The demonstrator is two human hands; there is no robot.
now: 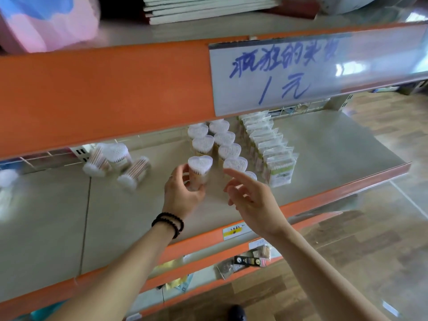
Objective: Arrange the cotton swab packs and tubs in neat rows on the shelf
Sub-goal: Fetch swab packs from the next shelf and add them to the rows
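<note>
My left hand point(183, 193) grips an upright heart-shaped tub of cotton swabs point(200, 167) at the front of the left tub row on the grey shelf point(115, 218). Several more tubs point(227, 147) stand behind it in two rows. My right hand point(249, 195) hovers open just in front of the right row's front tubs, fingers spread, holding nothing. A row of flat swab packs point(275, 154) stands on edge to the right of the tubs. Three tubs point(115, 163) lie tipped over at the left of the shelf.
The orange edge of the shelf above point(104, 93) hangs low over the tubs and carries a white handwritten price sign point(278, 75). Lower shelves point(245, 260) hold small packets. Bare shelf surface lies at the right point(335, 144). Wooden floor point(382, 239) shows at the right.
</note>
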